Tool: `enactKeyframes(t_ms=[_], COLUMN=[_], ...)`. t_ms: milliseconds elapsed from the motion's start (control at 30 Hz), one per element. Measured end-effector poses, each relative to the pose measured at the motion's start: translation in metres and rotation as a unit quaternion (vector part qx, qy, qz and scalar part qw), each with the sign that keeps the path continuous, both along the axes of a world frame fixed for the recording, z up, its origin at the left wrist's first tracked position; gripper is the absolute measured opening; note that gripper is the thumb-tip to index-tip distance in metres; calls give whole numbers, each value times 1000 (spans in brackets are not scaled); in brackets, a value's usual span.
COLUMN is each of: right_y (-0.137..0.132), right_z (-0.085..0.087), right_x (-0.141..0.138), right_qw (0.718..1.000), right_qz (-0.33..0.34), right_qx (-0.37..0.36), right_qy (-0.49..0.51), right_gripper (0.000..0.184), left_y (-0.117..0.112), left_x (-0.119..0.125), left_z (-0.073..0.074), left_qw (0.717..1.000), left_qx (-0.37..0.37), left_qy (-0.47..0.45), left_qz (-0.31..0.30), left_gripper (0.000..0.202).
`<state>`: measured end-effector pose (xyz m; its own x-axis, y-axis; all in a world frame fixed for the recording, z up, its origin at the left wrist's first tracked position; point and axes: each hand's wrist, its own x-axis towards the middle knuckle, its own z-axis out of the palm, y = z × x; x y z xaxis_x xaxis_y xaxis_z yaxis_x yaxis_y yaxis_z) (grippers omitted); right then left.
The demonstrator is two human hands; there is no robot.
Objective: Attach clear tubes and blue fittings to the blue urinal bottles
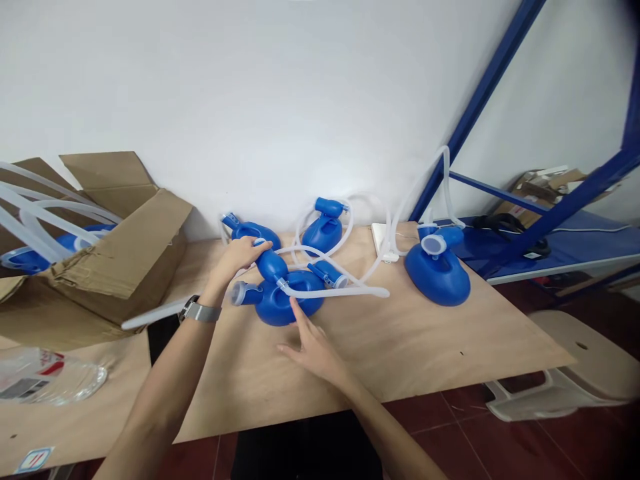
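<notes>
On a plywood tabletop (410,333), a blue plastic urinal bottle (287,300) lies in front of me, with a clear silicone tube (340,292) running across it. My left hand (239,259) wraps the bottle's blue bulb-shaped part (271,265) near a white ring. My right hand (314,350) has its fingers spread, and the index fingertip reaches the tube's joint at the bottle. Further blue bottles (323,227) (253,233) lie behind, and a larger one (437,267) sits to the right. The bottles' undersides are hidden.
A torn cardboard box (115,267) at the left holds more blue bottles and clear tubes. A clear plastic bag (50,377) lies at lower left. A white flat object (383,241) stands near the wall. Blue metal shelving (500,247) and a beige stool (575,367) stand to the right.
</notes>
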<state>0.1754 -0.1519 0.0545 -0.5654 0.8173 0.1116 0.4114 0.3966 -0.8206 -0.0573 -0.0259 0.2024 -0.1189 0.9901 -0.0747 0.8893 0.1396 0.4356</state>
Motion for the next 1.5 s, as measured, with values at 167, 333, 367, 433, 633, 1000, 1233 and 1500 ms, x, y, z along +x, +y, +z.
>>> enactKeyframes(t_ms=[167, 333, 367, 433, 633, 1000, 1233, 1500], right_y=[2, 11, 11, 9, -5, 8, 2, -14], right_z=[12, 10, 8, 5, -1, -7, -8, 3], right_x=[-1, 15, 17, 18, 5, -27, -23, 29], right_qw=[992, 998, 997, 995, 969, 954, 963, 996], right_qz=[-8, -13, -18, -25, -18, -57, -44, 83], right_qx=[91, 66, 68, 87, 200, 229, 197, -39], right_qy=[-85, -18, -15, -34, -142, -187, -180, -24], right_gripper=[101, 66, 61, 57, 63, 69, 80, 54], left_y=[17, 37, 39, 40, 34, 22, -36, -129], left_x=[3, 21, 26, 36, 49, 41, 25, 8], left_z=[6, 15, 16, 19, 22, 7, -20, -52], left_qw=[998, 990, 988, 986, 989, 991, 998, 997], left_qx=[-43, -95, -104, -112, -101, -86, 23, 60], left_qy=[-8, -12, -6, 12, 66, 87, 20, 17], left_qz=[-45, -108, -116, -120, -86, -55, -55, -46], left_gripper=[49, 44, 44, 47, 56, 58, 86, 102])
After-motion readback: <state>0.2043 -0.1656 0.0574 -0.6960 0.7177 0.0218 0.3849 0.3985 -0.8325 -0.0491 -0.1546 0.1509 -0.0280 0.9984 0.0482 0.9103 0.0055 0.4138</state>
